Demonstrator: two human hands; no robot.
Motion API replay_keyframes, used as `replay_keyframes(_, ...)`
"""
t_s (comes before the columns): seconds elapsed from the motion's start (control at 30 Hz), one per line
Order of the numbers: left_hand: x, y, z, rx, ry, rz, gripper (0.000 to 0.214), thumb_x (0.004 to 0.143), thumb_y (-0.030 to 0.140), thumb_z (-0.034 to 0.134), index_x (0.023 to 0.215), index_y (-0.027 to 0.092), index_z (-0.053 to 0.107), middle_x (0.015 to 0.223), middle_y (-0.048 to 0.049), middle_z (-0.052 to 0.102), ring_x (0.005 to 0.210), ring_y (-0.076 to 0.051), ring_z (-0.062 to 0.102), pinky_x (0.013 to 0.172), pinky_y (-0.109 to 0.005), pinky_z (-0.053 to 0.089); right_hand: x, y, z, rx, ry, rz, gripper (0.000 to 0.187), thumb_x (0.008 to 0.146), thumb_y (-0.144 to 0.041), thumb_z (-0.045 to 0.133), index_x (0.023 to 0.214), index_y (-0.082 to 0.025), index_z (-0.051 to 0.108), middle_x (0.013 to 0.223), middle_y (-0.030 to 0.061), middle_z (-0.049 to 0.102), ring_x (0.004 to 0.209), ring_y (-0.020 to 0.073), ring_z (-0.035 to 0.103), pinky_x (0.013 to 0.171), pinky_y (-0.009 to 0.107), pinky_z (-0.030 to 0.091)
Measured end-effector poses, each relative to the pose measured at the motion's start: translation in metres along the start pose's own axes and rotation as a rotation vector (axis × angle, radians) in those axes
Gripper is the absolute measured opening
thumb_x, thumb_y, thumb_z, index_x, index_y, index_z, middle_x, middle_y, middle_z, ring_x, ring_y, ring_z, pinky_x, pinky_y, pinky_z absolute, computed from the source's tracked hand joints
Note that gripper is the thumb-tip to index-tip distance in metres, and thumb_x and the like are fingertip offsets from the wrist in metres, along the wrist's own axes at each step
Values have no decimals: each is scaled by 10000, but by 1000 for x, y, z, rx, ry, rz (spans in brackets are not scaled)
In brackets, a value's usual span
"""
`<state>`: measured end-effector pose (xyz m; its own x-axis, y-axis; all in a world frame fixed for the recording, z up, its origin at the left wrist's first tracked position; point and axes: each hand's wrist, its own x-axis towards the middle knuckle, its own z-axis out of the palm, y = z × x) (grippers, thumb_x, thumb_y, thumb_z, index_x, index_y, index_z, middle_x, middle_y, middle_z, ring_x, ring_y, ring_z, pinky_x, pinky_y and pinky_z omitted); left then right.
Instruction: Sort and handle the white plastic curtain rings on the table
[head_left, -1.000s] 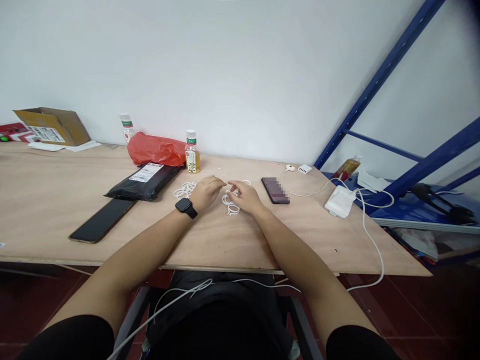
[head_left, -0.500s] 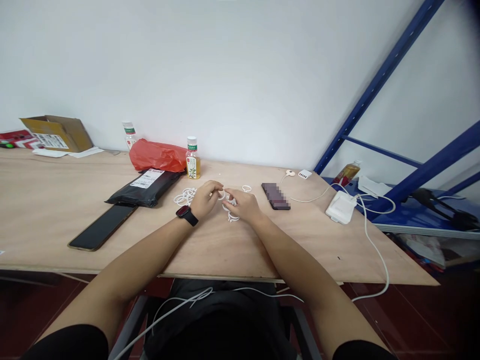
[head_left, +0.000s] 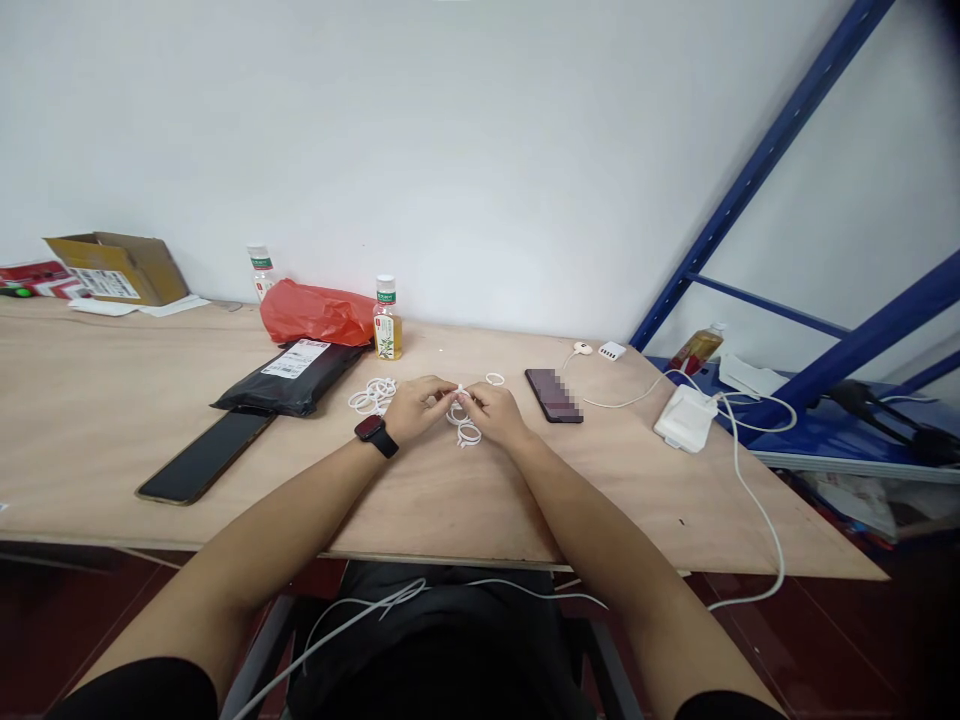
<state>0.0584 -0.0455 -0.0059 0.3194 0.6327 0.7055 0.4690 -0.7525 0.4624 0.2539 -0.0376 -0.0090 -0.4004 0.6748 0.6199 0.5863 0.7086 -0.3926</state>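
Observation:
My left hand (head_left: pixel 415 406), with a dark watch on its wrist, and my right hand (head_left: pixel 496 410) meet over the middle of the wooden table (head_left: pixel 112 400). Both pinch the same coiled white cable (head_left: pixel 463 425), whose loops hang down onto the table between the hands. A second bundle of white cable (head_left: pixel 373 394) lies just left of my left hand. A small white loop (head_left: pixel 494 379) rests just beyond my right hand.
A dark phone (head_left: pixel 553 394) lies right of my hands, another phone (head_left: pixel 204 454) at front left beside a black parcel (head_left: pixel 289 374). Behind stand a red bag (head_left: pixel 315 313), two bottles (head_left: pixel 387 320) and a cardboard box (head_left: pixel 116 266). White chargers (head_left: pixel 685 418) and blue shelving (head_left: pixel 825 350) fill the right.
My hands drew closer together and now both pinch the white cable, its loops gathered between them. The view shifted slightly.

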Motion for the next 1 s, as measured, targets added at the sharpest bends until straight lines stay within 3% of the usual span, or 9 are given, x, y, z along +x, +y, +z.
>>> replay_keyframes(0.2,1,-3,-2,80,-76,55,218,944,290,526,995,193,714,880,-52,729,774,-145,658,737,-271,506,1,-1,0,141,3,57,189,901,-332,522,942,-198,649,825,29,684,662,143,565,631,252,413)
replay_keyframes(0.37,3,1,-1,94,-174,103,233,945,285,500,968,185,710,852,-59,715,747,-143,639,728,-271,496,1,1,0,152,-88,68,162,863,-254,461,832,-206,613,704,-8,624,637,144,540,604,247,372)
replay_keyframes(0.53,3,4,3,110,-215,121,245,949,282,484,974,194,711,889,-70,719,801,-156,653,766,-282,505,3,3,3,102,-80,83,181,778,-180,425,733,-215,597,674,-2,614,663,159,548,629,258,372)
replay_keyframes(0.7,3,8,5,46,-210,115,256,971,291,470,1008,194,703,927,-68,726,834,-156,664,782,-281,506,3,5,3,111,-51,69,225,777,-171,399,714,-214,611,660,6,612,663,165,560,633,261,386)
replay_keyframes(0.83,8,1,-4,173,-186,-3,299,971,370,474,1063,195,698,1037,-89,721,972,-211,645,909,-365,475,3,7,-1,63,22,120,263,796,-159,421,827,-214,675,778,18,682,758,179,613,716,276,439)
replay_keyframes(1.0,9,-26,-24,667,-196,-361,337,918,403,486,1015,185,723,1159,-145,667,1136,-320,545,1050,-527,330,5,22,-7,-47,84,215,335,798,-133,445,955,-219,728,1026,54,704,966,210,639,863,325,474)
